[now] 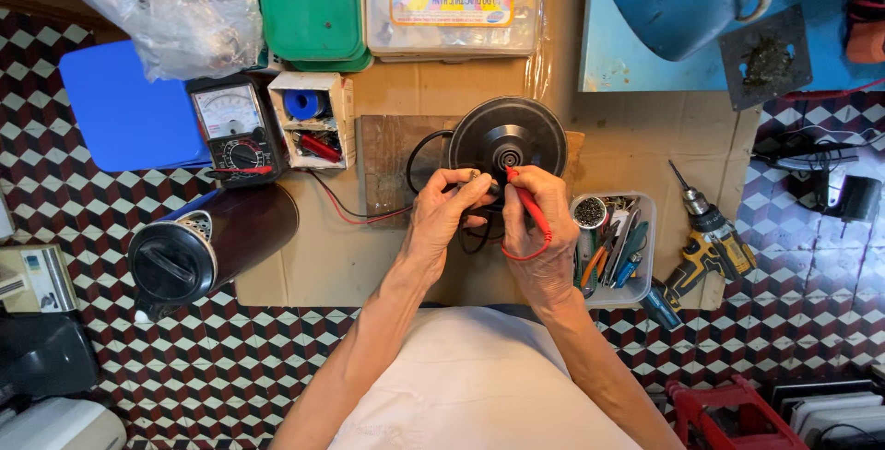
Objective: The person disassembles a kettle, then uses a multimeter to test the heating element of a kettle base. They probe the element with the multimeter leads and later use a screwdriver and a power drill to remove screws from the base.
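Both forearms reach from the white shirt (pixel 479 385) toward the round black kettle base (pixel 507 136), which sits on a wooden board (pixel 387 150) on cardboard. Just below the base, the right hand (pixel 539 229) has its fingers closed around a red test probe (pixel 527 201), tip touching the base's lower edge. Beside it, the left hand (pixel 447 210) pinches a small metal part against the black cord (pixel 475 238). Left of the base lies an analog multimeter (pixel 230 127); farther left, a dark kettle (pixel 207 242). Right of the base stand a tool tray (pixel 618 247) and a yellow drill (pixel 705 238).
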